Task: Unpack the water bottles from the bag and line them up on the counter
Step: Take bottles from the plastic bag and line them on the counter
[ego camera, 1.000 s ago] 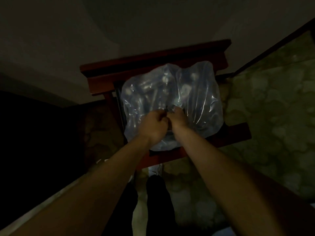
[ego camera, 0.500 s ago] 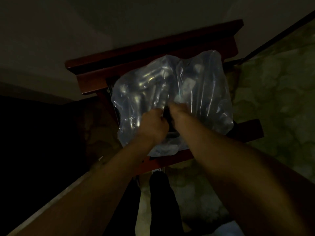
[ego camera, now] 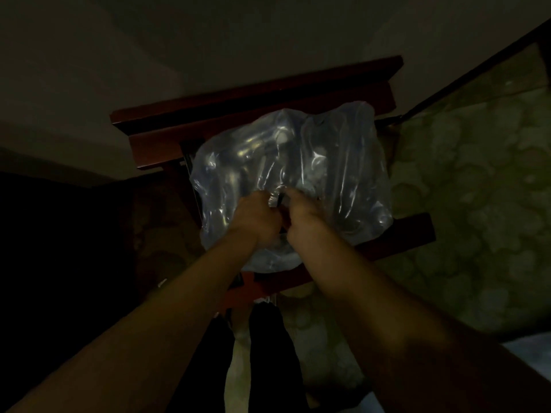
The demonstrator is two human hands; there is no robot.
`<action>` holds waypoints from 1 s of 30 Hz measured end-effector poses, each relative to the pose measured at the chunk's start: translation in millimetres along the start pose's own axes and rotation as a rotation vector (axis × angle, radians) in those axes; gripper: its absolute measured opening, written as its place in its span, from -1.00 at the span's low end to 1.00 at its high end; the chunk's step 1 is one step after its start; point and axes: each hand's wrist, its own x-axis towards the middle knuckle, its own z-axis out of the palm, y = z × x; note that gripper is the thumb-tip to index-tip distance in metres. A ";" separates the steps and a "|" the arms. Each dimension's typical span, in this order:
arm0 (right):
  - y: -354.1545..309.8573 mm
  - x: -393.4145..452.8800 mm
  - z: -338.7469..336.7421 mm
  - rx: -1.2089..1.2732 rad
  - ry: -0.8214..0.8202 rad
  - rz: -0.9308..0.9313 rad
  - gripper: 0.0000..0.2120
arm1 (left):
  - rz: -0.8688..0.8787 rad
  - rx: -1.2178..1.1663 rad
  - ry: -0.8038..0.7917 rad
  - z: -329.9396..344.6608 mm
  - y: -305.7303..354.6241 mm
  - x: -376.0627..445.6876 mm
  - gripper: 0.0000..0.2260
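Observation:
A clear bluish plastic bag (ego camera: 343,162) bulges with water bottles (ego camera: 253,150), their shapes only faintly visible through the film in dim light. It rests on a red-brown wooden chair (ego camera: 262,102). My left hand (ego camera: 258,214) and my right hand (ego camera: 301,214) meet at the bag's near middle, both fists closed on the gathered plastic at its top. What sits between the fingers is too dark to make out.
The chair stands against a pale wall (ego camera: 208,40). A patterned greenish floor (ego camera: 477,189) spreads to the right. My dark trouser legs (ego camera: 268,353) stand just before the chair. The left side is in deep shadow.
The view has shifted a little, with the chair and bag sliding in the frame. Both hands stay clenched on the bag's top, and the right hand has worked slightly at the plastic.

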 end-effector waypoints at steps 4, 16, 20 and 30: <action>1.7 -19.7 -9.1 0.122 0.064 0.066 -0.77 | -0.047 0.118 -0.070 -1.0 0.6 -1.3 -0.90; -22.6 -85.5 -61.7 0.090 -0.105 0.115 -0.66 | 0.052 0.541 -0.103 13.0 -11.9 18.7 -0.71; -30.1 -103.9 -84.1 -0.127 -0.088 0.000 -0.69 | 0.079 0.578 -0.108 17.3 -13.1 27.6 -0.69; -41.9 -98.0 -107.2 -0.584 -0.014 -0.345 -0.59 | -0.203 0.606 0.077 48.8 -23.1 43.9 -0.23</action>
